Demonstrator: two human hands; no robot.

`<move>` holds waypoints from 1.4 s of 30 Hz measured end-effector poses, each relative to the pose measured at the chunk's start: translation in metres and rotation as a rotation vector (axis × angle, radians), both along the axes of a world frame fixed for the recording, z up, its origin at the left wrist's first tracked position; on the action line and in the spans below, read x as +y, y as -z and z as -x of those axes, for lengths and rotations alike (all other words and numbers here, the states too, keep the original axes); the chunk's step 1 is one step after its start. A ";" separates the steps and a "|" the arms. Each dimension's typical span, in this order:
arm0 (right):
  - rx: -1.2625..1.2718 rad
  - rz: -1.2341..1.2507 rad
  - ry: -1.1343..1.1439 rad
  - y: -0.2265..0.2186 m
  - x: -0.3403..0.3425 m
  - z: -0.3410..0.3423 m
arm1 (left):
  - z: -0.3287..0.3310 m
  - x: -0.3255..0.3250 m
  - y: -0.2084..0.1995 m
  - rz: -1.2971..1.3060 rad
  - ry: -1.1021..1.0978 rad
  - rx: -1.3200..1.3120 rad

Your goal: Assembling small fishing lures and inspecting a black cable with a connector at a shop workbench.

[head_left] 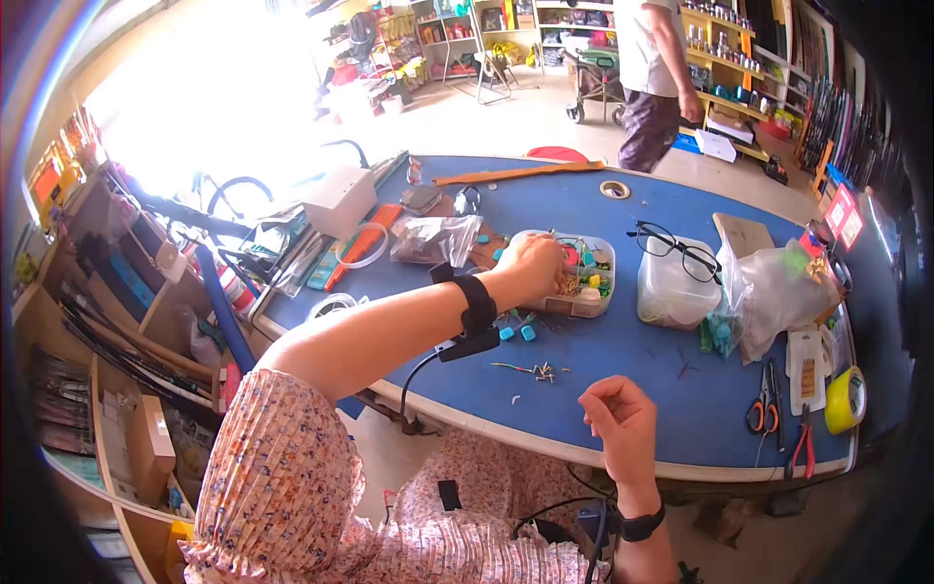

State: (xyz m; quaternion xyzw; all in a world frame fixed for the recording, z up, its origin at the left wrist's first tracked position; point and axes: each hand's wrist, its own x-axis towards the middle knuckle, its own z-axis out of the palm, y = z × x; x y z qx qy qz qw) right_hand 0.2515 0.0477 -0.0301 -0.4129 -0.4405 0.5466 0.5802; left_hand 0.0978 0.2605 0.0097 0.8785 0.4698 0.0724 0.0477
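Note:
My left hand (530, 269) reaches over a clear plastic compartment box (569, 306) on the blue table. Its fingers point down into the box, and their tips are hidden. Small gold-coloured pieces and green, yellow and red bits lie in the compartments. Above the table's front edge, my right hand (623, 420) is raised with its fingers curled in and the thumb close to them. Whatever it may hold is too small to make out. Between the hands lie a little pile of brass-coloured pins (545, 372) and several small blue pieces (527, 333).
Right of the box, eyeglasses (675, 250) rest on a white plastic tub (671, 297). Farther right are a plastic bag (783, 297), scissors (764, 414), red-handled pliers (803, 446) and yellow tape (845, 400). A white box (339, 201) stands at the left. Beyond the table, a person (654, 78) stands near shelves.

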 end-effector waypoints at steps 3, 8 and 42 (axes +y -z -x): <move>0.003 0.000 0.002 0.001 0.000 0.000 | 0.003 0.001 0.002 -0.032 0.046 -0.074; -0.015 0.004 0.000 0.000 0.000 0.000 | 0.004 0.007 0.006 0.012 0.079 -0.109; -0.011 -0.044 0.052 0.007 0.005 -0.005 | 0.022 -0.060 -0.053 0.552 0.046 -0.196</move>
